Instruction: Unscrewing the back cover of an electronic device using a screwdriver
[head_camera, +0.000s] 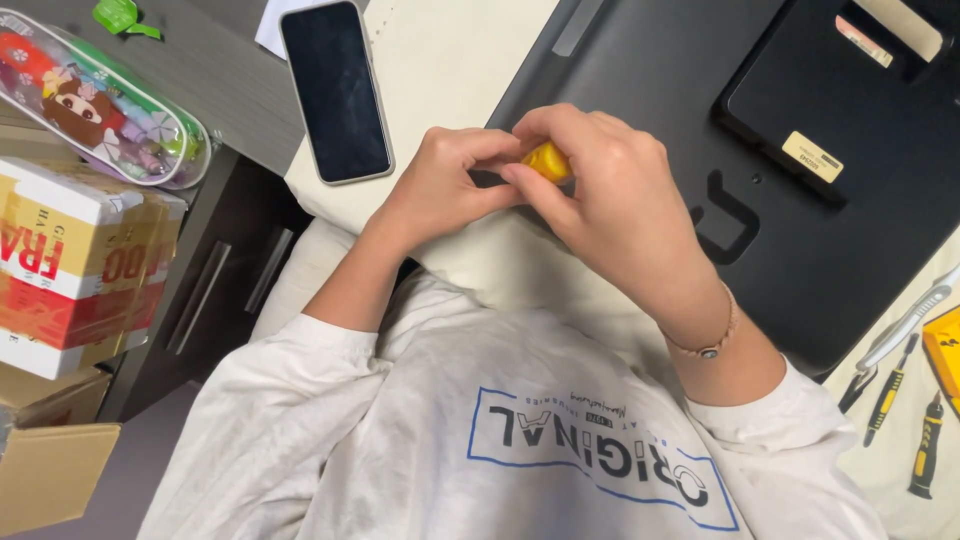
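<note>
Both hands pinch a small yellow rounded plastic piece (548, 162) over the cream pillow

Left hand (440, 185) & right hand (610, 195) meet fingertip to fingertip, each grip closed tight on the yellow piece, mostly hidden betw. fingers; it sits above the cream pillow (440, 60) at the near edge of the large black flat panel (700, 120). Smartphone w/ dark screen & pale case (335, 90) lies on the pillow's left edge. Clear oval pencil case w/ colourful contents (100, 105) on the grey tabletop (220, 70), far left. Yellow-handled screwdrivers (905, 420) at right, well apart
</note>
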